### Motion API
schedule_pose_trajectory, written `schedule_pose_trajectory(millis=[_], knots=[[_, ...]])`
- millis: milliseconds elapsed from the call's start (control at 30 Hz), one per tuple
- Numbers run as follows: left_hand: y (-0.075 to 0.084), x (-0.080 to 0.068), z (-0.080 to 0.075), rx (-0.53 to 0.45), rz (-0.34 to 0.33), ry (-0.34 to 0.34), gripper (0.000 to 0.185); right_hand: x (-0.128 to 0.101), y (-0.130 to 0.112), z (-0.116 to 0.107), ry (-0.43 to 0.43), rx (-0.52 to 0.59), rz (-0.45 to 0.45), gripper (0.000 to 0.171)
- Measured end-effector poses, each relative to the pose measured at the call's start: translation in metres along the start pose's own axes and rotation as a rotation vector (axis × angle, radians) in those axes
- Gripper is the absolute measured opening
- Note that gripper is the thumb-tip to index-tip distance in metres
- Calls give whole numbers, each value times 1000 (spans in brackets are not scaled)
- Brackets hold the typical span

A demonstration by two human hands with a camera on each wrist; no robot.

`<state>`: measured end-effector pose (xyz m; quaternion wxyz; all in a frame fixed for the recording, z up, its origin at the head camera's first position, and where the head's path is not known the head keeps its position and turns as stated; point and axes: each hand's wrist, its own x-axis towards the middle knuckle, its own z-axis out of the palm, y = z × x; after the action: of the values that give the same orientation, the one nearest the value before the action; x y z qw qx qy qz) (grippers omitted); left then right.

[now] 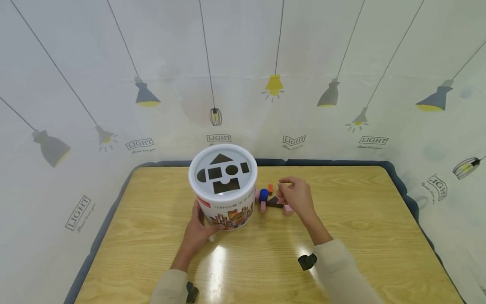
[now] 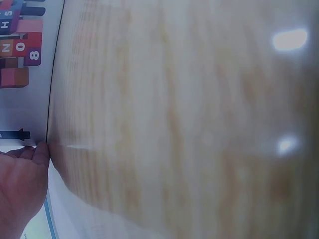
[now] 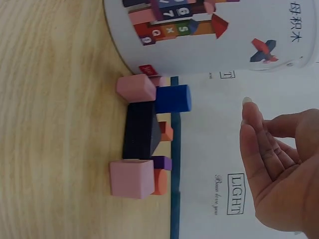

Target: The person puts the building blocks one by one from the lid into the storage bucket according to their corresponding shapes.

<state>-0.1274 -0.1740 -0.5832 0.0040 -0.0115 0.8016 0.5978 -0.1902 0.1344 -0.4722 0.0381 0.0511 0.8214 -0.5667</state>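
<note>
- Left hand: nearest the camera, fingers wrapped round the side of the white bucket; fingertips hidden behind it.
- Bucket: upright on the counter; lid has shape cutouts, wall printed with numbered blocks and Chinese characters.
- Right hand: fingers loosely apart, holding nothing, above the blocks, partly covering them.
- Backdrop: "LIGHT".

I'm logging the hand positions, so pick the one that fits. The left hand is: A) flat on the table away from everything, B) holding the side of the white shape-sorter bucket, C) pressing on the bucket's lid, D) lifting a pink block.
B: the left hand rests its grip against the lower wall of the white shape-sorter bucket, while the blocks lie on the bucket's other side.
</note>
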Motion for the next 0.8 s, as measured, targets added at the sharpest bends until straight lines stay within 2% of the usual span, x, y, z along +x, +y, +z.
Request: schedule_pose_trajectory(millis=[167,367,533,800], knots=[[1,0,0,4,2,-3,121,-1,13,2,2,-63,5,23],[0,1,0,14,1,4,122,-2,25,4,-24,-47,72,23],[-1,1,0,-8,19,-4,123,-2,32,5,-30,-67,83,29],[33,-11,-4,5,20,-29,118,0,45,8,-7,-97,104,32]])
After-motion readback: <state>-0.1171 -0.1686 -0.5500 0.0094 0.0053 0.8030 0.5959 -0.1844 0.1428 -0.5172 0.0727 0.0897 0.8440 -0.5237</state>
